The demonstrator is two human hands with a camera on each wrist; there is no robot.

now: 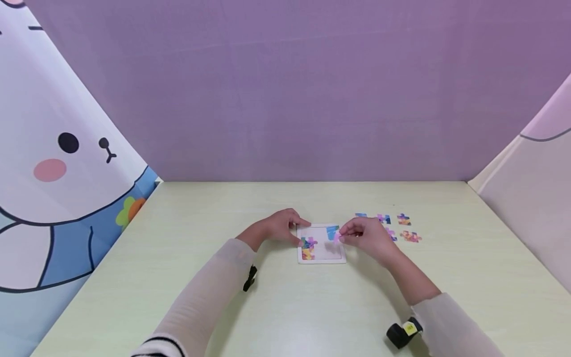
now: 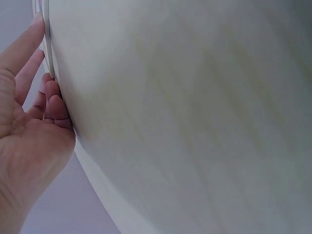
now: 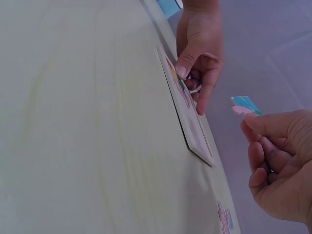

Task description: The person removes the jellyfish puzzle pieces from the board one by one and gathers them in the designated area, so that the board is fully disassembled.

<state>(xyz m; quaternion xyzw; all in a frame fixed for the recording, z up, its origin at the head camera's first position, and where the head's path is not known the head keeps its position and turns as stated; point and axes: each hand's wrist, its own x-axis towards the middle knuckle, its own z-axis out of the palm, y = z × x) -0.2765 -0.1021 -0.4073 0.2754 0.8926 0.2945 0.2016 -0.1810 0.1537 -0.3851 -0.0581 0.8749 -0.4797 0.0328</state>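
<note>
A white square puzzle tray [image 1: 321, 261] lies on the table, with joined jigsaw pieces [image 1: 308, 249] in its left part, coloured blue, pink and orange. At the tray's upper left corner my left hand [image 1: 282, 226] holds the frame, thumb on the left side and index finger along the far edge. Between thumb and index finger my right hand [image 1: 368, 239] pinches a blue and pink puzzle piece [image 3: 247, 104], raised above the tray's right part. The right wrist view shows the left hand's thumb [image 3: 183, 71] on the frame; its other fingers are partly hidden.
Several loose puzzle pieces [image 1: 410, 236] lie on the table right of the tray, some partly behind the right hand. A purple curtain [image 1: 312, 99] rises behind the table [image 1: 223, 208]. Black wrist devices [image 1: 401, 334] sit at both sleeves.
</note>
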